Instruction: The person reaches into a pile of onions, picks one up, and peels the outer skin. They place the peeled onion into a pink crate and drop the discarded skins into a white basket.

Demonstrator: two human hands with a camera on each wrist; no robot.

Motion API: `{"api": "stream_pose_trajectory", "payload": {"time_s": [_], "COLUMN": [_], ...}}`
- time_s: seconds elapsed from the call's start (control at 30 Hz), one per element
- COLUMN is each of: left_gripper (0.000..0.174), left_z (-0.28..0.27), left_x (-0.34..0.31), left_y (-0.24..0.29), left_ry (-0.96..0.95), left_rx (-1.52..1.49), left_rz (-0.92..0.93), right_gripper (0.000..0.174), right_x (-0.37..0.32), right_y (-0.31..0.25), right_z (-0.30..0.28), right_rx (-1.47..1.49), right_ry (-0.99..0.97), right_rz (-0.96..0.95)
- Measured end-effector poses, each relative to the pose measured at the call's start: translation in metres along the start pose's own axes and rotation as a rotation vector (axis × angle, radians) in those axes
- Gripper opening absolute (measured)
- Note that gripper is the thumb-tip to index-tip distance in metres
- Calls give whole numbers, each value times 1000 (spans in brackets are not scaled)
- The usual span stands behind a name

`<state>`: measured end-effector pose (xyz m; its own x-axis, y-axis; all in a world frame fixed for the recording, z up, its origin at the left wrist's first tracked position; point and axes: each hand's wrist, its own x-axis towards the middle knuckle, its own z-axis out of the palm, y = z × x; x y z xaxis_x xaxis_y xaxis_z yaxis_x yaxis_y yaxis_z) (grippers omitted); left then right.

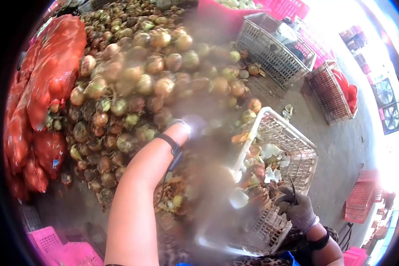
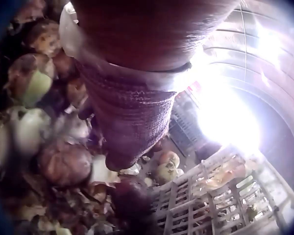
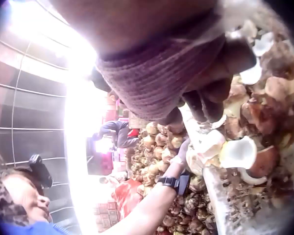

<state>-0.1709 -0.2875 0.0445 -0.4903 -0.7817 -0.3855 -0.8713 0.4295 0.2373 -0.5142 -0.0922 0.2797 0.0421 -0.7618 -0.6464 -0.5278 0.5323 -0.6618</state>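
My left hand (image 2: 130, 115), in a knitted glove, reaches over the onion pile (image 1: 155, 84); a blur covers it in the head view. In the left wrist view it points down close to a brown onion (image 2: 65, 162) and loose skins, and its fingers are mostly hidden. My right hand (image 1: 298, 213), gloved with dark fingertips, grips a small knife with a dark curved blade (image 1: 293, 184) over the near right side of a white plastic crate (image 1: 303, 150). Inside that crate lie onion peels (image 1: 272, 174) and skins.
Red mesh sacks (image 1: 57, 66) line the left side. Behind the pile stand a grey crate (image 1: 270, 53) and a pink tub of peeled onions (image 1: 235, 4). Another crate (image 1: 326, 95) with a red bag is at right. Pink crates (image 1: 64, 250) sit at lower left.
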Motion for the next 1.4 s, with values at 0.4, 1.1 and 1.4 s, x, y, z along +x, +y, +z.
{"api": "stream_pose_trajectory", "payload": {"time_s": [0.4,1.1,1.4], "left_gripper": [43,22,52], "left_z": [53,36,30], "left_x": [98,259,11], "left_y": [62,80,27], "left_ry": [72,-21,-167], "left_rx": [171,549,-319], "left_rz": [-285,163,-191], "right_gripper": [58,56,60], "right_x": [94,149,159], "right_y": [64,166,157], "right_z": [-109,-147,-153], "right_rx": [-844,-423,-290], "right_ry": [712,761,616], "right_rz": [-376,-139,-270]}}
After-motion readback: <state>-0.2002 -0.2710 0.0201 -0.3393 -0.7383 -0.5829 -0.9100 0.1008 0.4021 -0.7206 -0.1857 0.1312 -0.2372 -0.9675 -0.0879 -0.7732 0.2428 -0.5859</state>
